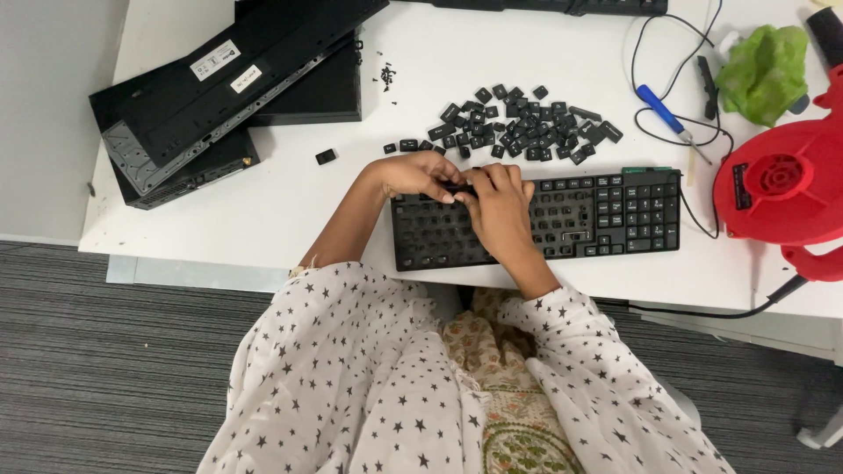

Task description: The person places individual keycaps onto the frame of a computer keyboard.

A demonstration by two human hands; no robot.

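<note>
The black keyboard (615,215) lies flat on the white table (290,211), near its front edge. Most keys of the left and middle sections are off; the number pad at 3 o'clock keeps its keys. The left hand (417,175) rests on the top left edge of the keyboard, fingers curled and pressed together at the tips. The right hand (499,204) lies over the middle section, fingers bent, meeting the left fingertips. Whether a key is pinched between them cannot be told. A pile of loose keys (518,127) lies at 12 o'clock from the hands. A red blower (781,180) stands at 3 o'clock, just beside the keyboard.
</note>
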